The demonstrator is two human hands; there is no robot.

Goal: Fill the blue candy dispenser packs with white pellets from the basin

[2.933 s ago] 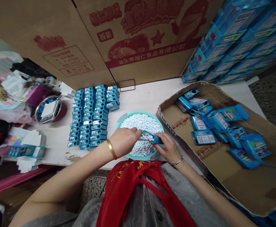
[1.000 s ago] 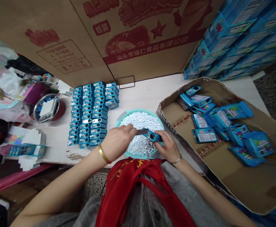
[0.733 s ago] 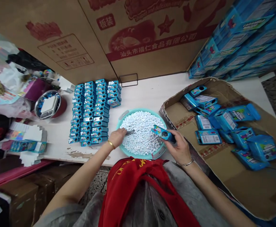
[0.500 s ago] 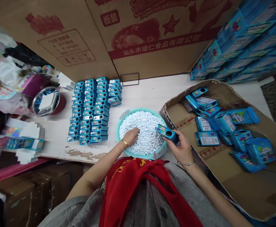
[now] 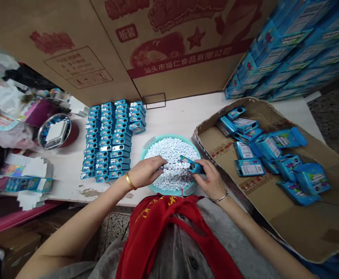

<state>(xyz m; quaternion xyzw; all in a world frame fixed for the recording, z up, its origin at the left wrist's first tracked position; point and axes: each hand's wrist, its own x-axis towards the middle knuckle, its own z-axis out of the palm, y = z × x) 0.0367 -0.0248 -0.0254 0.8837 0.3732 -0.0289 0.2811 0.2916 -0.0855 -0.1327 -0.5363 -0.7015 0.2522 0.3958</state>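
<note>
Brought back together since the earlier frame, both hands are over the teal basin (image 5: 158,140) lol. A blue tin (image 5: 188,165) is gripped by the right hand (image 5: 210,180), and a row of white mints (image 5: 173,166) is pinched up against it by the left hand (image 5: 147,171). Loose mints (image 5: 169,151) fill the basin, with tins (image 5: 108,139) lined up just beside it on the table (image 5: 181,116).
</note>
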